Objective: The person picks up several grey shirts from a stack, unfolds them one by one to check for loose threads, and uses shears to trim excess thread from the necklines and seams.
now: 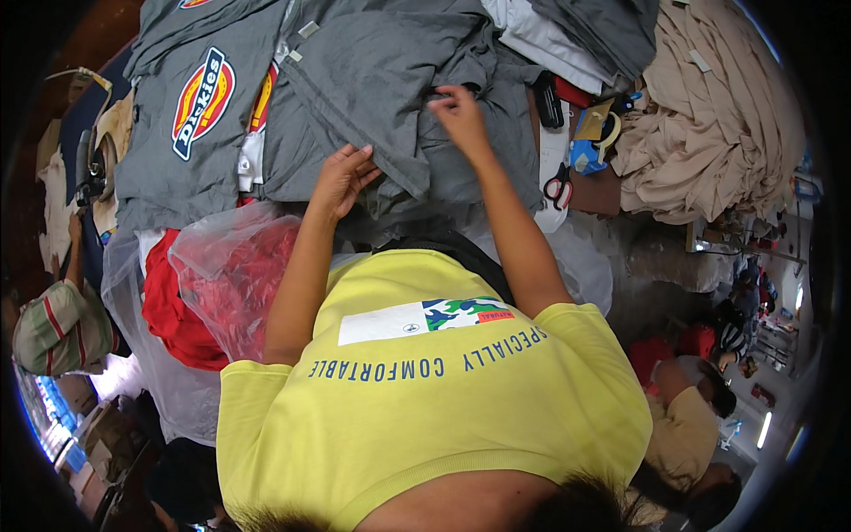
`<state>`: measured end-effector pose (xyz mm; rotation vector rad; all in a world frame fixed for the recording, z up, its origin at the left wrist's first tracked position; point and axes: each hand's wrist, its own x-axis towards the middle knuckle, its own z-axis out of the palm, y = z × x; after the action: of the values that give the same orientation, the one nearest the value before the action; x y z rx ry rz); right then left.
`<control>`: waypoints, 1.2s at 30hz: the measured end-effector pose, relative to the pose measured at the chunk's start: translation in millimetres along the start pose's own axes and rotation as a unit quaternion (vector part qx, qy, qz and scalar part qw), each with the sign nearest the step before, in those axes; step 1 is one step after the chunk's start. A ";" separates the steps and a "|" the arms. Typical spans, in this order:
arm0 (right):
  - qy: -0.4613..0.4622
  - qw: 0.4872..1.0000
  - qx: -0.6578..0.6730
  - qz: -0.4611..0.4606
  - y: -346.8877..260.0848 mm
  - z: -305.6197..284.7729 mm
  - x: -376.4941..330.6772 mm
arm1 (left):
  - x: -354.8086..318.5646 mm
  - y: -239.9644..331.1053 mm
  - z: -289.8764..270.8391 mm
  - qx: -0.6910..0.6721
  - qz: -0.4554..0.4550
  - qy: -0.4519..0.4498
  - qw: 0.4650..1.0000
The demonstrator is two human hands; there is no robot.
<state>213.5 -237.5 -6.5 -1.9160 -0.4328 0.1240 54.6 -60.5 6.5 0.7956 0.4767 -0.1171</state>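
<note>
A grey T-shirt point(355, 84) lies spread in front of me, with pale tags near its upper left. My left hand point(344, 182) is at its near edge, thumb and fingers closed on a fold of the cloth. Farther right, my right hand point(458, 115) is over the same grey cloth beside a small dark gap. Its fingers are half bent and a little apart, with nothing visible in them. To the left lies another grey T-shirt point(160, 173) with a large red, yellow and blue print.
At right are red-handled scissors point(558, 187), a tape roll point(610, 130) and a black object point(548, 100). A big beige cloth pile point(709, 115) stands beyond. Clear plastic with red cloth point(182, 301) hangs at near left. Other people point(66, 328) are at both sides.
</note>
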 end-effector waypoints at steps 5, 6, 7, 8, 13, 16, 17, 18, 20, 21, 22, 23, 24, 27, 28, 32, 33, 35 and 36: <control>0.277 0.920 -0.267 -0.075 37.4 -135.6 -20.5 | 4.1 -6.7 -1.9 0.007 0.010 0.027 1.000; 0.352 0.870 -0.335 -0.088 39.8 -160.5 -31.5 | 5.2 -8.1 -0.2 0.011 0.006 0.033 0.999; 0.401 0.822 -0.403 -0.026 42.8 -182.7 -43.1 | 9.7 -12.4 -4.2 0.009 0.011 0.033 0.999; 0.399 0.846 -0.353 0.029 57.7 -202.2 -48.7 | 10.6 -16.7 -9.5 0.013 0.008 0.039 0.999; 0.268 0.888 0.048 0.371 62.9 -246.8 -61.6 | 8.1 -12.1 2.7 -0.005 0.009 0.022 1.000; 0.274 0.878 0.148 0.364 83.6 -255.3 -62.1 | 11.5 -11.3 1.7 0.004 -0.001 0.008 1.000; 0.284 0.868 0.174 0.368 86.2 -258.7 -61.5 | 13.7 -13.0 0.2 0.000 0.004 0.000 1.000; 0.293 0.859 0.191 0.373 86.9 -258.2 -59.8 | 15.9 -14.6 -4.3 -0.004 0.004 -0.007 1.000; 0.310 0.842 0.224 0.380 87.3 -259.0 -54.1 | 20.7 -18.5 -12.7 -0.011 0.004 -0.021 1.000; 0.322 0.830 0.242 0.387 85.5 -260.2 -50.1 | 19.3 -17.0 -7.3 -0.007 0.003 -0.012 1.000; 0.317 0.834 0.263 0.366 89.9 -263.9 -50.4 | 14.5 -12.7 3.9 -0.002 0.001 -0.003 1.000; 0.311 0.839 0.284 0.346 94.5 -267.7 -52.3 | 12.2 -10.3 10.4 0.003 -0.001 0.005 1.000; 0.300 0.843 0.305 0.325 95.6 -267.0 -51.2 | 12.7 -10.7 7.9 0.002 0.003 0.002 1.000; 0.316 0.852 0.342 0.241 98.2 -259.5 -60.8 | 15.1 -10.8 1.6 -0.001 0.011 -0.005 1.000; 0.348 0.840 0.354 0.221 99.1 -252.8 -63.4 | 14.3 -9.9 1.7 -0.001 0.012 -0.005 1.000; 0.427 0.828 0.331 0.148 117.5 -230.9 -80.3 | 8.3 -5.5 7.1 0.000 0.007 -0.008 1.000; 0.436 0.842 0.286 0.136 120.8 -223.7 -82.0 | 7.1 -5.3 7.9 -0.001 0.007 -0.005 1.000; 0.451 0.864 0.188 0.117 125.2 -218.5 -81.5 | 6.5 -4.9 8.1 -0.005 0.007 0.002 1.000; 0.456 0.873 0.137 0.109 128.6 -217.3 -80.1 | 7.7 -5.5 4.3 -0.006 0.010 -0.003 1.000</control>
<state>232.4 -497.9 -50.9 -1.5223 0.4227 -0.5372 61.5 -66.8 2.0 0.7881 0.4634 -0.0989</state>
